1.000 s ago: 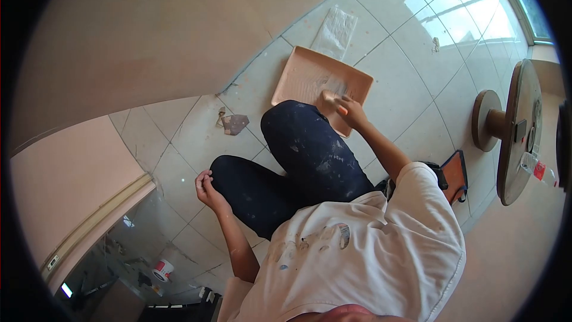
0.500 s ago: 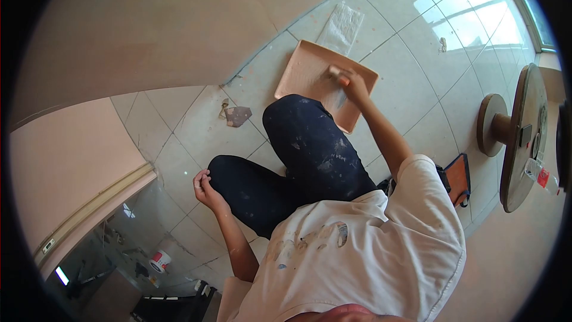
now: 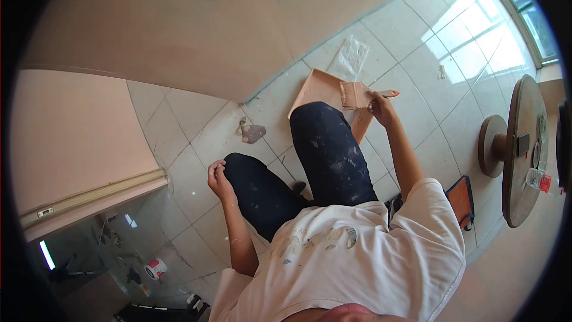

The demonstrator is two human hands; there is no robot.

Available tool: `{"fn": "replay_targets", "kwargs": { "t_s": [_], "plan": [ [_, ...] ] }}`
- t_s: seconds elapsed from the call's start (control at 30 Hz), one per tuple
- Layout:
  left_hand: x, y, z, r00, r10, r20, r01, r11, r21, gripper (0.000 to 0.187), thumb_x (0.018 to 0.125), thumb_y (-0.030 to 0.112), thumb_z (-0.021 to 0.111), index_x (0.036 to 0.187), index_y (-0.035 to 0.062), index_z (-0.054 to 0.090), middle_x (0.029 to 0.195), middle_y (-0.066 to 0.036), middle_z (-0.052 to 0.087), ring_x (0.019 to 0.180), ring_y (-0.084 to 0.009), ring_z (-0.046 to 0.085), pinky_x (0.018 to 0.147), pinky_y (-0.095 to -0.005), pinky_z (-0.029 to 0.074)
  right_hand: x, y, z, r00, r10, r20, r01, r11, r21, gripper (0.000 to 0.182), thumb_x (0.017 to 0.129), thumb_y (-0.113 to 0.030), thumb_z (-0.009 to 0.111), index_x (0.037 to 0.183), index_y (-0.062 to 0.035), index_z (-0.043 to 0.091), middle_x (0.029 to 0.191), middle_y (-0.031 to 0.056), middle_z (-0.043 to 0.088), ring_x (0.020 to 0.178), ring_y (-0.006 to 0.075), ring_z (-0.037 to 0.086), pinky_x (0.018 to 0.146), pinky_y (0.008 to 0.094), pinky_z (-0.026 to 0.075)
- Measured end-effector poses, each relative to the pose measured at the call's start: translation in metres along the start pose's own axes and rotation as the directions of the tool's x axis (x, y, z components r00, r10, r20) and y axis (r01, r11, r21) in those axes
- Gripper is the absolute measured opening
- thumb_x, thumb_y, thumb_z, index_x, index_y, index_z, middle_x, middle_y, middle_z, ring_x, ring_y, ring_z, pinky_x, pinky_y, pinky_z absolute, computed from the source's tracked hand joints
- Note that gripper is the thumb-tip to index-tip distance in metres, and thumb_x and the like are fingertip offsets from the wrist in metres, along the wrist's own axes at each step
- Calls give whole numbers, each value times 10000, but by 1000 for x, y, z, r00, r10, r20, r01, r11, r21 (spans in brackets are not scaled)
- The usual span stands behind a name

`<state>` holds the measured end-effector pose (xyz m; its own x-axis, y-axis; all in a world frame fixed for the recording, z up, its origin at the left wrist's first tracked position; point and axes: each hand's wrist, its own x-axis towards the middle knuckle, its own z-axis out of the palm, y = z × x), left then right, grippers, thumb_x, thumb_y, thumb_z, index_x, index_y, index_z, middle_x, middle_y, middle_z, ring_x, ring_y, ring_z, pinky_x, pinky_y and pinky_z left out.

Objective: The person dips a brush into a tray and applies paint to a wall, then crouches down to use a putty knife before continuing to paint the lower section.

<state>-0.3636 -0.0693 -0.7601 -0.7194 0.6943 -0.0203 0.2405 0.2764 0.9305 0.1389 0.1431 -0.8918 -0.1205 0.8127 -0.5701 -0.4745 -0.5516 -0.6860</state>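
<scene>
Brush (image 3: 356, 95): in the right hand (image 3: 381, 107), gripped by the handle close to the head; bristles over the tray (image 3: 320, 86), handle end sticking out past its rim. Can't tell if bristles touch the tray.
Left hand (image 3: 220, 177): at the left knee (image 3: 231, 166), well apart from the tray; fingers loosely curled, nothing seen in them.
Handling: keep the bristles inside the tray outline so drips land in it. Light wrist, flat strokes, shed excess on the tray surface, not the lip. Pinching near the head gives control but fingers may get coated.
Tray edges: right knee (image 3: 319, 113) overlaps the near side and hides part of it; a bump could shove the tray. Wall (image 3: 208, 36) is close on the tray's left, plastic sheet (image 3: 350, 58) just beyond its far rim.
Room: tile floor (image 3: 417, 77) stretches right of the tray, best side for elbow swing. Spool table (image 3: 521, 155) stands well apart, farther right.
Floor debris: brown shard (image 3: 253, 133) lies left of the tray; mind it when shifting feet.
</scene>
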Motion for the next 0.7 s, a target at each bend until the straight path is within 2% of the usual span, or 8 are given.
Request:
{"fn": "replay_targets", "kwargs": {
  "t_s": [0.17,0.27,0.37,0.4,0.47,0.57,0.63,0.7],
  "plan": [
    [15,-7,23,996,-6,85,18,989,-146,173,947,61,539,1005,-8,687,970,-76,698,956,-150,624,908,-276,463,-1,-73,83,982,-117,150,92,982,163,153,951,-228,664,975,-79,635,715,2,590,567,100,556,521,236,418],
    [20,-18,38,993,63,95,-51,992,-115,164,973,110,577,996,-15,681,938,-68,710,915,-143,656,858,-265,499,-10,-97,162,905,-254,341,260,965,28,178,944,-210,670,1011,-46,646,748,10,602,580,83,553,531,237,428],
    [17,-11,47,989,132,74,-132,991,-4,172,968,121,580,998,-7,692,920,-79,721,869,-164,671,824,-284,512,-27,-93,248,798,-357,486,570,711,-413,263,929,-144,677,1126,29,650,835,48,646,648,79,588,571,262,467],
    [18,-7,48,992,123,36,-123,992,-14,172,968,121,580,998,-7,692,920,-79,721,869,-164,671,824,-284,512,-28,-78,269,675,-446,588,731,513,-450,271,916,-123,680,1150,13,656,873,66,666,663,143,609,588,308,491],
    [14,-6,48,994,55,91,-52,998,-33,174,985,120,566,988,-6,686,932,-49,688,895,-131,638,856,-267,490,-41,-67,322,97,-494,864,940,-241,-243,325,902,-119,691,1205,-11,648,873,79,642,708,226,616,625,347,512],
    [5,-8,44,1000,8,11,-6,990,-142,174,978,129,575,1018,-3,682,948,-56,700,894,-134,643,841,-268,498,-84,-69,383,90,-400,912,903,-353,-244,455,838,-105,713,1284,-57,637,854,88,590,740,259,602,661,356,519],
    [1,-9,36,999,4,-46,-15,973,-228,187,985,141,574,1046,-4,674,960,-65,716,882,-127,648,828,-264,508,-102,-77,420,-222,-319,921,829,-559,7,556,789,-114,704,1339,-94,620,842,63,555,748,221,594,675,341,524],
    [-6,-13,27,997,-17,-70,0,969,-245,185,988,138,571,1044,-4,674,955,-62,709,876,-124,638,830,-266,506,-106,-78,448,-314,-279,907,771,-632,72,582,773,-122,691,1350,-104,616,878,52,560,749,209,586,674,336,525]
  ]
}}
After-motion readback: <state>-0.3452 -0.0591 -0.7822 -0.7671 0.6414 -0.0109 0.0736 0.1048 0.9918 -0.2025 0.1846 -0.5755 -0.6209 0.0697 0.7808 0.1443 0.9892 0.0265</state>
